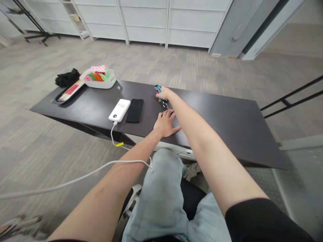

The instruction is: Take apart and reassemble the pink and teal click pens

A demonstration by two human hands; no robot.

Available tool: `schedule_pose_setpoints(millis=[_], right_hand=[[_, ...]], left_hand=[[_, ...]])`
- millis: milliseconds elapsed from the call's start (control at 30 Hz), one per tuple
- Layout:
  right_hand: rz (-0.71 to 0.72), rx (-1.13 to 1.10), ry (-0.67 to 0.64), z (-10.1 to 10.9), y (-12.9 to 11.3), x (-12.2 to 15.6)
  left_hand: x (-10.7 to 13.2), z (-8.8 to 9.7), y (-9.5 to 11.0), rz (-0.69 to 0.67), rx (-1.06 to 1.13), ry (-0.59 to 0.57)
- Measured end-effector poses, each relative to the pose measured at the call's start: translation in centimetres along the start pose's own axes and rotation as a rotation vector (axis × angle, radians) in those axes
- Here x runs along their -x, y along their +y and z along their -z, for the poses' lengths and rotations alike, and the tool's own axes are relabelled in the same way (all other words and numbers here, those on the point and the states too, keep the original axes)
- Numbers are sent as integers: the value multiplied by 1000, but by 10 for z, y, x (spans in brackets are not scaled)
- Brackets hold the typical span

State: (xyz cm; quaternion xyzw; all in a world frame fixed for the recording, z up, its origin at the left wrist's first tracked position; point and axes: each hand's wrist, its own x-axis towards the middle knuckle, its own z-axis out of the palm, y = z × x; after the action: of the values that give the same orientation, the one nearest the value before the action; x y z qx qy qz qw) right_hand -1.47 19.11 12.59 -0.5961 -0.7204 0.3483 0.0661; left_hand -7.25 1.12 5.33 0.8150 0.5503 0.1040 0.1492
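Observation:
My right hand is closed round a bundle of pens near the far edge of the dark table. Blue, red and black parts of the pens show beyond the fingers, and white tips stick out on the near side. My palm hides their middle. Closer to me, my left hand lies on the tabletop with its fingers spread, just below the pen tips. Left of that hand lies a black smartphone, beside a white power bank with a white cable plugged in.
At the table's left end stand a white plastic basket of colourful items, a dark tray holding a flat packet, and a black cloth-like bundle. The cable runs over my left forearm's side. White cabinets line the back wall.

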Motion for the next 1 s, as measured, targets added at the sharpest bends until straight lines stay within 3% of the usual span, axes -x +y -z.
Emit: schedule_pose_setpoints(millis=[100, 200, 467, 633, 767, 1000], right_hand=[[39, 157, 6, -23, -27, -4], [77, 239, -1, -31, -42, -6], [97, 427, -43, -9, -41, -3], [73, 364, -50, -5, -38, 3], [78, 242, -92, -3, -21, -7], [67, 115, -97, 11, 53, -28]], left_hand=[[1, 4, 0, -37, -20, -47], [2, 7, 1, -88, -42, -80], [0, 6, 2, -35, -70, -50], [1, 8, 3, -25, -103, -58], [2, 7, 3, -5, -120, -41], [0, 0, -1, 2, -37, 26]])
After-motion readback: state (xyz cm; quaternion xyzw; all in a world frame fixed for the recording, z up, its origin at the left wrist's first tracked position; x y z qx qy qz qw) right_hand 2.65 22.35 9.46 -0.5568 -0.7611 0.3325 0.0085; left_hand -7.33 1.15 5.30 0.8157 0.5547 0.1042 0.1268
